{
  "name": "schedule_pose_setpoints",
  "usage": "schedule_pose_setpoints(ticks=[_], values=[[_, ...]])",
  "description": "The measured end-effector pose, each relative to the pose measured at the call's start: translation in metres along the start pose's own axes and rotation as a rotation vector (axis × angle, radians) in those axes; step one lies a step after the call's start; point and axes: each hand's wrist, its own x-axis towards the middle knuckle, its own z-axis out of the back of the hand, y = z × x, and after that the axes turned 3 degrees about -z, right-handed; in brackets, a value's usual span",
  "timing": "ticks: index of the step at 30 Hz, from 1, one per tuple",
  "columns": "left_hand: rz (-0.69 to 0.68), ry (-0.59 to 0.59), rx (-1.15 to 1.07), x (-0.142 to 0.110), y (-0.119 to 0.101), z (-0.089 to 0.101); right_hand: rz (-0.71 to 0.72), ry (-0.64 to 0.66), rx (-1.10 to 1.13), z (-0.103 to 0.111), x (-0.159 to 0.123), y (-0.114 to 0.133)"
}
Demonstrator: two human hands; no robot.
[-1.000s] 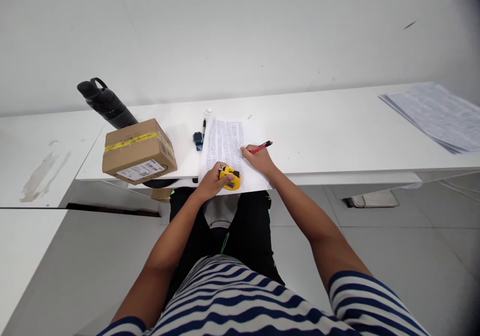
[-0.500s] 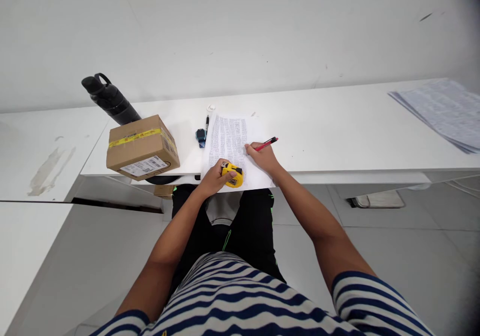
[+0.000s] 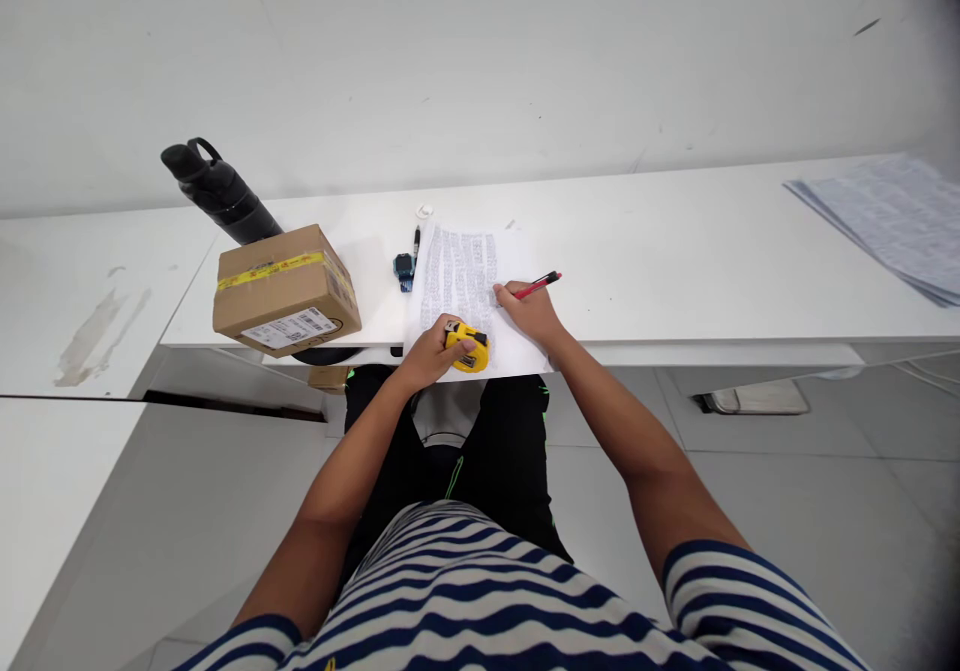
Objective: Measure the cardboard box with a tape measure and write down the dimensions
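Observation:
A yellow tape measure (image 3: 468,349) with black parts is gripped in my left hand (image 3: 430,356), over the near edge of the paper. My right hand (image 3: 531,313) is closed round a red pen (image 3: 537,285) with a black end, which leans up to the right. Its tip is hidden by my fingers. That hand rests on the sheet of paper (image 3: 456,271), whose left part is covered in rows of writing while the right side is mostly blank. What the writing says is too small to read.
Left of the paper lie a blue-black wristwatch (image 3: 404,268) and a dark pen (image 3: 417,239). A taped cardboard box (image 3: 285,291) stands at the desk's front edge, a black bottle (image 3: 225,196) behind it. More written sheets (image 3: 885,221) lie far right on the white desk (image 3: 675,271).
The view has shifted very slightly. Both hands keep their hold on the tape measure and the red pen, with hardly any movement on the paper.

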Motion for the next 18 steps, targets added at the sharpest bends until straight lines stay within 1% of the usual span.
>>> schedule_pose_setpoints(ticks=[2, 5, 8, 12, 15, 18], values=[[0.002, 0.003, 0.007, -0.0003, -0.0019, 0.0000, 0.022, -0.023, -0.006, 0.0001, -0.0004, 0.0001], [0.008, 0.004, 0.014, -0.0007, -0.0048, 0.0000, 0.028, 0.014, 0.005, 0.0006, -0.0011, -0.0002], [0.015, 0.000, 0.012, -0.0009, -0.0058, -0.0001, 0.014, -0.002, 0.002, 0.0008, -0.0016, -0.0009], [0.009, 0.002, 0.000, -0.0007, -0.0040, 0.0000, 0.021, -0.007, 0.008, 0.0004, -0.0015, -0.0031], [0.010, 0.004, -0.001, 0.0001, -0.0018, 0.0002, 0.022, -0.055, 0.001, 0.0005, -0.0007, -0.0050], [0.004, 0.008, -0.002, 0.0009, 0.0000, 0.0002, -0.014, -0.026, 0.003, 0.0012, 0.0003, -0.0053]])
